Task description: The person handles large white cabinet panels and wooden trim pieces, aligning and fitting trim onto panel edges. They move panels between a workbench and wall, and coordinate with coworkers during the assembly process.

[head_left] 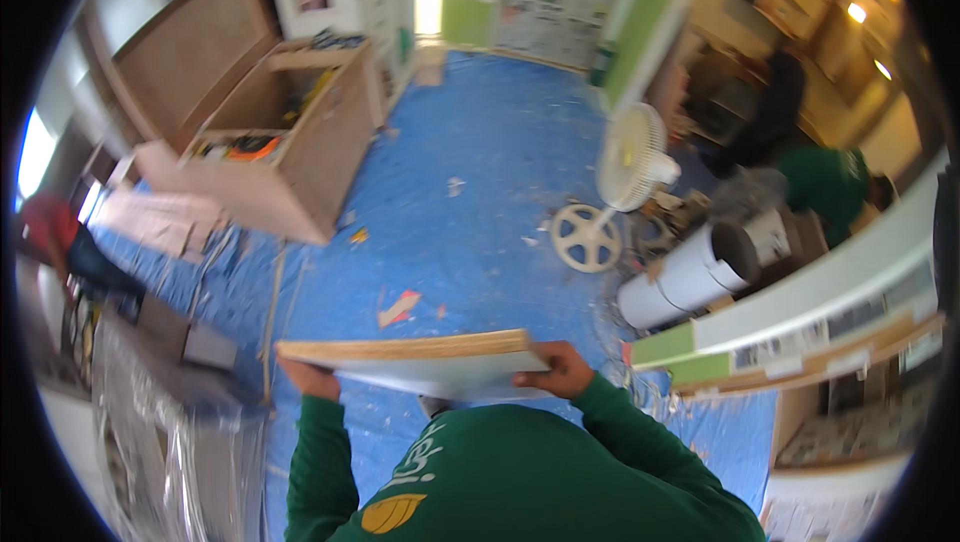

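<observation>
A flat board with a pale face and a bare wood-coloured edge is held level in front of my body, above the floor. My left hand grips its left end, the fingers partly hidden beneath it. At the right end, my right hand is closed on the board, with the thumb across the pale face. Both my arms are in green sleeves.
Blue sheeting covers the floor. A large open wooden chest holding tools stands far left. To the right are a white pedestal fan and a white roll. Plastic-wrapped furniture stands near left. Other people work at both sides.
</observation>
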A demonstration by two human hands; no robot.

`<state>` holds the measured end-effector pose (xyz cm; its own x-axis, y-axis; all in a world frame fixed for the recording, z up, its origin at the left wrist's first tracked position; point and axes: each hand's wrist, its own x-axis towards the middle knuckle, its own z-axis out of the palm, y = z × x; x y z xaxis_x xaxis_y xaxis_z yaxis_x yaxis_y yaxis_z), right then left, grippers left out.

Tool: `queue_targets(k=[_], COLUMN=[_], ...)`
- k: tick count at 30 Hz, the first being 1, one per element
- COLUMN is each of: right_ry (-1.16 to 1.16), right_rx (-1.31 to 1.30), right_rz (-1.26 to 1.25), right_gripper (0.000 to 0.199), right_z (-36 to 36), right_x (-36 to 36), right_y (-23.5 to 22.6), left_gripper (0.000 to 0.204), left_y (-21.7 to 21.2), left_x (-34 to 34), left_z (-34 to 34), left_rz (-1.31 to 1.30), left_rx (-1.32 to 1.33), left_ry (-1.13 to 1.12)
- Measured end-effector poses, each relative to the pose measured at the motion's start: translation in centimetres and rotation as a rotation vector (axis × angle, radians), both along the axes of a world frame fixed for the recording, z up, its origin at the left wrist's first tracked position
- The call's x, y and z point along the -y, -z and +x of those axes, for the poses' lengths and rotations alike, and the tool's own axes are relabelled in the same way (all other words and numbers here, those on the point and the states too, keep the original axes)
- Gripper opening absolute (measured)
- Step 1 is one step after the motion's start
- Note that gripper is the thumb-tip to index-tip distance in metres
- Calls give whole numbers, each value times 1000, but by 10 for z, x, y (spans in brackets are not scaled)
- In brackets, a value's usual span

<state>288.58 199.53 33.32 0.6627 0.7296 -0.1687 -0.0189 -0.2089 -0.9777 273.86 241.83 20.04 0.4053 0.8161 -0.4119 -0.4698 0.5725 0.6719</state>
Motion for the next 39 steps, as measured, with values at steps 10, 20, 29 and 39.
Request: queue_targets(k=[10, 20, 29, 39], right_ry=[241, 530, 893, 913], right_rx=[129, 239, 6, -53], right_rz=[274, 570, 887, 1176], right_gripper=[52, 75, 61, 63], right_z=[66, 196, 395, 584], right_x=[-87, -71, -40, -70], right_y=[-40, -33, 29, 11], left_gripper=[67, 80, 50, 43], left_y=[-102, -47, -163, -256], left_x=[-71, -38, 23, 30], left_z=[-12, 129, 311, 463], left_rz=[332, 765, 1327, 1854], left_rx=[335, -84, -245, -225], left_ry=[203, 539, 430, 615])
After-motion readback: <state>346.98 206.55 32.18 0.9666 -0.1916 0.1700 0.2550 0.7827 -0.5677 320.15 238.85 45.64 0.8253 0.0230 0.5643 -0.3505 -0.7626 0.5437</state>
